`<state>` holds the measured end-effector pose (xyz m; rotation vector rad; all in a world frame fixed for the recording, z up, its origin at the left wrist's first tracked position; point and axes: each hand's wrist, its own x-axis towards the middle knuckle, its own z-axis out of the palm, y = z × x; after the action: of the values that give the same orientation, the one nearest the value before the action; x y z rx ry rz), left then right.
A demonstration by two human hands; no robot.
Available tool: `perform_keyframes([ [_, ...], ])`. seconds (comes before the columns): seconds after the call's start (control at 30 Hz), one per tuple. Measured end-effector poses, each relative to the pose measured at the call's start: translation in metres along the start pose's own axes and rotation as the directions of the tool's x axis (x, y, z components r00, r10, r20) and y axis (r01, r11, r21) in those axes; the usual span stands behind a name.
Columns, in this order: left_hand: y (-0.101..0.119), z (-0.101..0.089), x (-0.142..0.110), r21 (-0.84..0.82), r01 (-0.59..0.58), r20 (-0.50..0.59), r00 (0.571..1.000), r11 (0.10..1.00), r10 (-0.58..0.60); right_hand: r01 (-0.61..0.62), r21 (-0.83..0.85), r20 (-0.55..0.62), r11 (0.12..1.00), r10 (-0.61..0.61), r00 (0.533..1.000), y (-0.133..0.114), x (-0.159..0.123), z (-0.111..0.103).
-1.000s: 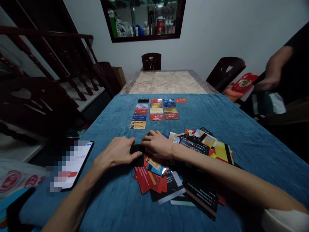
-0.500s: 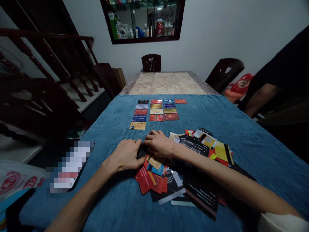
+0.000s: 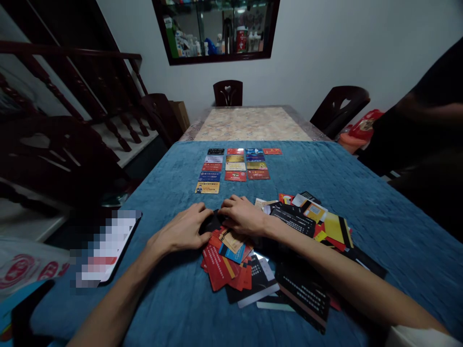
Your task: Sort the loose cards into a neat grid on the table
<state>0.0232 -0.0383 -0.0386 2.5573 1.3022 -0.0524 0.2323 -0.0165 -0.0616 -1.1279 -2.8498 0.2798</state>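
My left hand (image 3: 181, 231) and my right hand (image 3: 243, 217) meet on the blue cloth (image 3: 173, 299), fingers curled and pinching a black card (image 3: 211, 223) between them at the left edge of a loose pile of cards (image 3: 260, 274). The pile spreads under and beyond my right forearm, with red, black, yellow and white cards overlapping. Farther away, a neat grid of cards (image 3: 235, 166) lies face up in columns.
A phone (image 3: 104, 248) lies on the cloth to the left. A person in dark clothes (image 3: 427, 140) stands at the right edge. Dark wooden chairs (image 3: 340, 108) surround the table, with a stair railing (image 3: 72, 86) on the left and a red bag (image 3: 365, 125) behind.
My hands have closed in on the black card, so less of it shows. The person at the right has lowered the arm and the object it held is gone from view.
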Motion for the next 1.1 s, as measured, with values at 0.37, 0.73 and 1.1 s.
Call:
perform_keyframes([
  [0.37, 0.003, 0.001, 0.000, 0.084, 0.001, -0.014, 1.000, 0.996, 0.000, 0.013, 0.000, -0.001, 1.000, -0.013, 1.000, -0.001, 0.001, -0.001],
  [0.73, 0.014, 0.003, 0.001, 0.183, -0.006, -0.048, 0.999, 0.983, 0.015, 0.013, 0.027, -0.013, 1.000, -0.012, 1.000, -0.002, 0.001, -0.001],
  [1.1, -0.006, -0.009, 0.003, -0.124, -0.050, -0.110, 0.993, 0.991, 0.036, -0.050, 0.016, -0.053, 0.999, 0.051, 0.997, -0.005, 0.003, -0.005],
])
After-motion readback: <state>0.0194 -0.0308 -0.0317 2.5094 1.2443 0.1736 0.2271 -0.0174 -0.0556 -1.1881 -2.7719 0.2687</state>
